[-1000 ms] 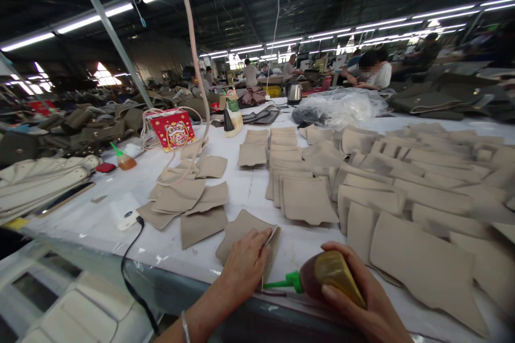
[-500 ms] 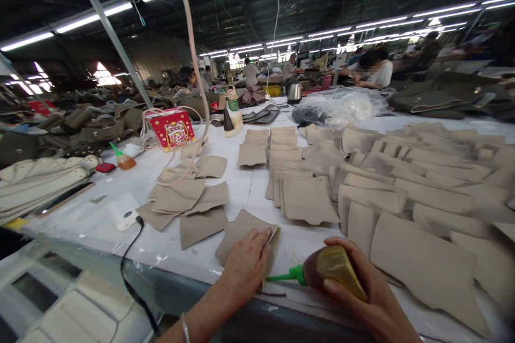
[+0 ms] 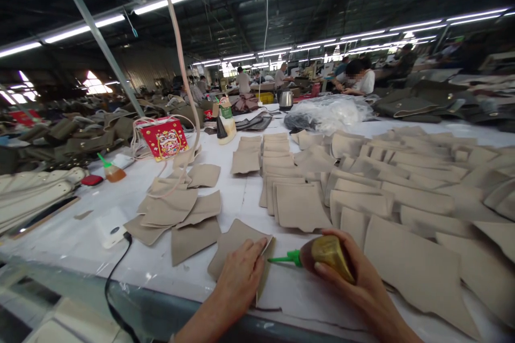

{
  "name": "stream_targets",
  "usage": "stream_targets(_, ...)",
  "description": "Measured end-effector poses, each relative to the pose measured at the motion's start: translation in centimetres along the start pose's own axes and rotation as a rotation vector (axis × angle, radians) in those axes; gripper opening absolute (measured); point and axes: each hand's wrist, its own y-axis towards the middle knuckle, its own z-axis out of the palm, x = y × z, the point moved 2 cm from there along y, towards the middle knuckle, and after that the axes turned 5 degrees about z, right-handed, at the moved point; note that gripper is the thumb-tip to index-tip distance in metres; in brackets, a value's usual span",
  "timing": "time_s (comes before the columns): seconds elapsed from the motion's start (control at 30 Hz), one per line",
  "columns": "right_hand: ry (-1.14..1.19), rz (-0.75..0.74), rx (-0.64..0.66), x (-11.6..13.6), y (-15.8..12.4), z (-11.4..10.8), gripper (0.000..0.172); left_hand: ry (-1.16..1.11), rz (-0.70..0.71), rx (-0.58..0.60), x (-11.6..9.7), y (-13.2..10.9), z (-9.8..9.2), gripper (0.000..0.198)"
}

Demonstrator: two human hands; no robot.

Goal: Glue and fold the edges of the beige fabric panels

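My left hand (image 3: 240, 273) grips a beige leather-like panel (image 3: 226, 244) at the table's front, its fingers over the panel's right edge, where a thin flap stands slightly raised. Beneath the fingers the hold is partly hidden. Wrapped round a squeeze bottle (image 3: 326, 258) of amber-brown liquid is my right hand (image 3: 362, 273). The bottle lies almost level, and its green nozzle points left, with the tip at the raised edge beside my left fingers. Whether the tip touches the panel I cannot tell.
Overlapping beige panels (image 3: 410, 249) cover the right side, with a looser pile (image 3: 173, 209) on the left. A white device (image 3: 111, 229) trails a black cable over the front edge. Further back are a second green-tipped bottle (image 3: 113, 171), a red box (image 3: 166, 138) and a hanging hose (image 3: 181, 59).
The bottle's nozzle has moved along the panel's right edge, away from me, from near its front end toward its middle. My left hand stays on the panel. The camera view has shifted slightly.
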Motion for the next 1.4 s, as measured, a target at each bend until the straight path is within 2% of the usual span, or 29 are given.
stream_targets(0.17,-0.072,-0.056,-0.049,-0.8,1.7,-0.8,0.052,-0.003,-0.001,0.001,-0.1,0.1,0.0,0.049)
stream_targets(0.33,-0.092,-0.073,-0.068,-0.9,1.9,-1.2,0.053,0.003,-0.005,-0.001,-0.1,0.1,0.0,0.048)
stream_targets(0.53,0.102,0.027,0.129,-0.1,0.9,-0.8,0.051,0.008,-0.006,-0.004,0.1,0.2,0.1,0.047)
stream_targets(0.6,0.158,0.050,0.159,0.2,0.9,-0.8,0.049,0.005,-0.004,-0.009,0.1,0.2,0.0,0.047)
stream_targets(0.83,0.081,0.017,0.028,0.1,1.3,-0.9,0.051,-0.017,0.002,-0.010,-0.1,-0.1,-0.1,0.047)
stream_targets(1.1,0.061,0.036,0.106,0.0,0.0,-0.3,0.052,-0.004,-0.002,-0.028,0.0,0.0,0.2,0.047)
stream_targets(1.3,0.049,0.024,-0.005,0.4,0.2,-0.2,0.050,-0.030,0.015,-0.034,-0.2,0.0,0.0,0.046)
stream_targets(1.4,0.083,0.043,0.055,0.2,-0.4,0.3,0.051,-0.022,0.010,-0.034,-0.2,-0.1,0.0,0.046)
